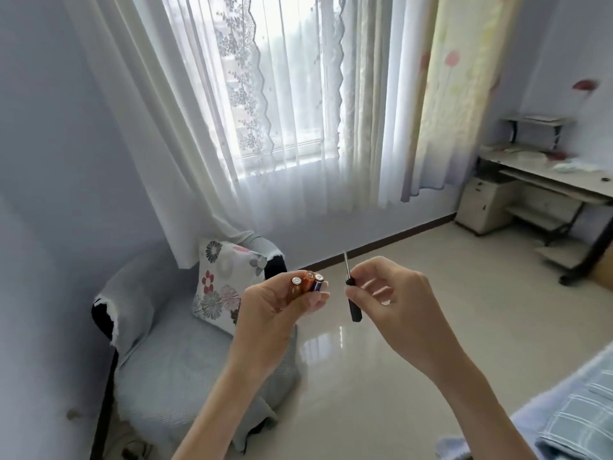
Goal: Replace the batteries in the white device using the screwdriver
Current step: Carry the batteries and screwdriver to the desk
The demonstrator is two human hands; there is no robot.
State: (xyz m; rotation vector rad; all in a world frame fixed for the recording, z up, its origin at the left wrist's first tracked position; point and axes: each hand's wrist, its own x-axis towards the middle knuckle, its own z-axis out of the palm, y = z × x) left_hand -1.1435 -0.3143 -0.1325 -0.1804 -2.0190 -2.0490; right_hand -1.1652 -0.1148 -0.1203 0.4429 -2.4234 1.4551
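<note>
My left hand (275, 313) is raised in mid-air and closed around three small batteries (306, 284), two orange and one blue, their metal ends pointing up. Just to the right, my right hand (394, 300) pinches a small screwdriver (351, 293) with a black handle and a thin metal shaft that points up. The two hands are close together but apart. No white device shows in the head view.
A covered armchair (172, 353) with a flowered cushion (225, 280) stands below left of my hands. A bed with a blue checked cover (577, 413) is at the lower right. A desk (544, 180) stands at the far right, curtains (265, 111) behind.
</note>
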